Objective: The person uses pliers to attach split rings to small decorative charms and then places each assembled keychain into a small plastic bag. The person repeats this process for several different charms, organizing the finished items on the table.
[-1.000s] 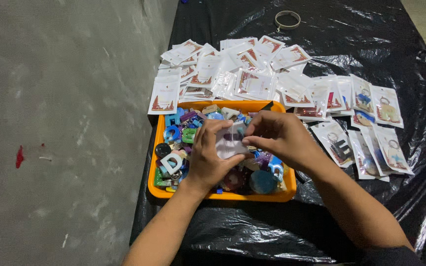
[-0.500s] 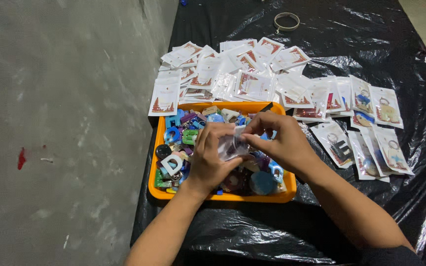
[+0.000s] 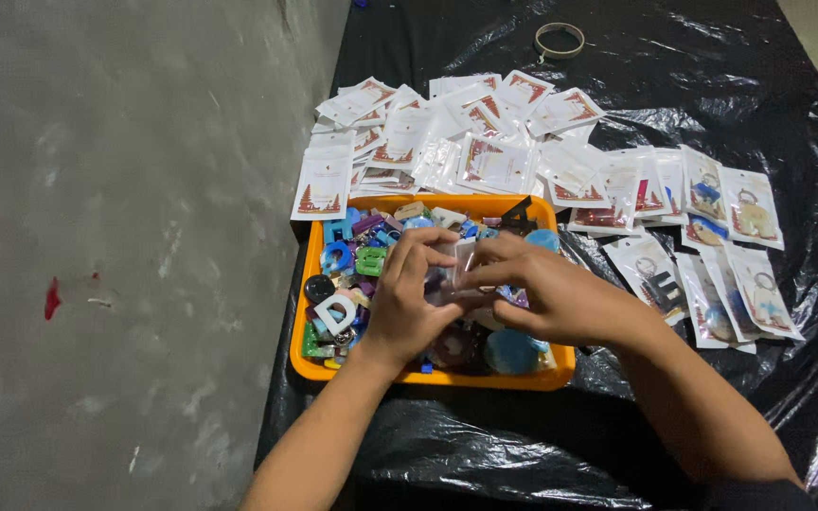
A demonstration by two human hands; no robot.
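Both my hands meet over an orange tray (image 3: 428, 378) filled with colourful letter-shaped keychains. My left hand (image 3: 407, 305) and my right hand (image 3: 546, 298) together pinch a small clear plastic pouch (image 3: 457, 268) between their fingertips, just above the tray's middle. What is inside the pouch is hidden by my fingers. A white letter keychain (image 3: 337, 311) lies at the tray's left side, beside my left wrist.
Many packed white-backed pouches (image 3: 485, 161) are spread on the black plastic sheet (image 3: 617, 57) beyond and to the right of the tray. A roll of tape (image 3: 560, 39) lies at the far end. Grey concrete floor (image 3: 115, 237) runs along the left.
My hands have stayed over the tray with the pouch; the fingers have shifted slightly on it. Nothing else has moved.
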